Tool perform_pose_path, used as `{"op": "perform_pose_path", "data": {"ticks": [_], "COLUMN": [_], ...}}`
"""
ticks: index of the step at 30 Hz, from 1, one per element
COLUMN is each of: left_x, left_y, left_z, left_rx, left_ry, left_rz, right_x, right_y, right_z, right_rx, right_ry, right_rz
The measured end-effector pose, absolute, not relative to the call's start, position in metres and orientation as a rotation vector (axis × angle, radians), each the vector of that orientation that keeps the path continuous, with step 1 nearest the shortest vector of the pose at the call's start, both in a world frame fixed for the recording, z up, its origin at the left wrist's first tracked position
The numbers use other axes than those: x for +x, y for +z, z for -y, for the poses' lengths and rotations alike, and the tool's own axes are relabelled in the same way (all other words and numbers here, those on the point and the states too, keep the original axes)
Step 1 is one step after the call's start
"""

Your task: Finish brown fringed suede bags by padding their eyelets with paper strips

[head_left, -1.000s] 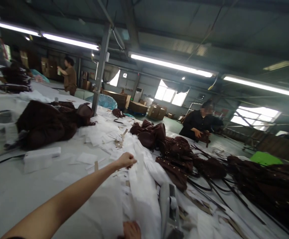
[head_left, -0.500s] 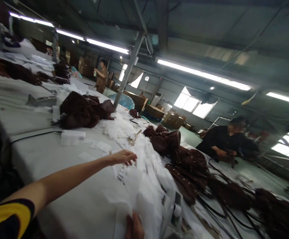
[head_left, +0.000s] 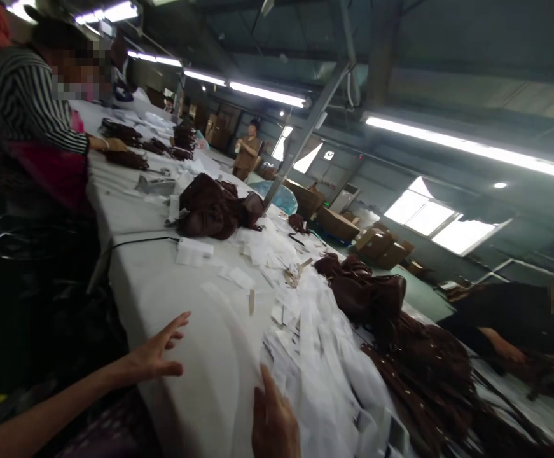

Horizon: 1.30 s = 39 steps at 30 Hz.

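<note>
Over the near edge of the long white-covered table (head_left: 138, 280), my left hand (head_left: 155, 356) hovers with its fingers spread and nothing in it. At the bottom centre, my right hand (head_left: 277, 416) has thumb and forefinger closed at the edge of a thin, translucent white sheet (head_left: 226, 331). This sheet looks like a plastic bag or tissue and lies curved across the table. Its edge by the fingers is blurred. Just right of that hand is a heap of white sheets and bags (head_left: 327, 356), with small paper slips among them.
Dark brown leather bags (head_left: 367, 286) lie in a row along the far side; another brown heap (head_left: 214, 207) is farther up. A white box (head_left: 194, 250) with a black cable sits left. Co-workers stand at left (head_left: 33, 108) and right (head_left: 500, 324). A slanted post (head_left: 305, 133) rises beyond.
My left hand has drawn back from the white heap toward the table's near edge and spread its fingers. The view has turned left, showing a co-worker in a striped top.
</note>
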<state>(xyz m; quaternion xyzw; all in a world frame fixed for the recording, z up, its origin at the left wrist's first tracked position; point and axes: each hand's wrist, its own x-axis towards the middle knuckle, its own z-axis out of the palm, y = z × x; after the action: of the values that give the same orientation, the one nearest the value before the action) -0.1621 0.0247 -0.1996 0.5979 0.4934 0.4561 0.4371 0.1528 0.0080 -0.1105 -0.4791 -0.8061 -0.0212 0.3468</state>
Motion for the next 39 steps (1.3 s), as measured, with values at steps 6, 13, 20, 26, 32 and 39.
{"op": "perform_pose_path", "data": {"ticks": [6, 13, 20, 26, 32, 39], "left_x": [-0.158, -0.164, -0.156, -0.153, -0.144, -0.143], "left_y": [-0.190, -0.179, -0.179, -0.187, -0.198, -0.197], "left_z": [-0.034, -0.041, -0.042, -0.044, -0.046, -0.051], "left_rx": [1.456, 1.689, 1.806, 1.858, 1.891, 1.800], "left_ry": [1.201, 1.099, 1.138, 1.136, 1.137, 1.110], "left_rz": [-1.361, -1.334, -1.232, -1.198, -1.212, -1.262], "right_x": [0.154, 0.164, 0.107, 0.063, 0.056, 0.057], "right_y": [-0.165, -0.155, -0.131, -0.138, -0.146, -0.143], "right_z": [-0.011, -0.024, -0.033, -0.047, -0.048, -0.045], "right_rx": [-1.318, -1.268, -1.234, -1.144, -1.121, -1.061], "right_ry": [-0.015, -0.022, -0.230, -0.468, -0.454, -0.412], "right_rz": [2.367, 2.550, 2.558, 2.518, 2.489, 2.505]}}
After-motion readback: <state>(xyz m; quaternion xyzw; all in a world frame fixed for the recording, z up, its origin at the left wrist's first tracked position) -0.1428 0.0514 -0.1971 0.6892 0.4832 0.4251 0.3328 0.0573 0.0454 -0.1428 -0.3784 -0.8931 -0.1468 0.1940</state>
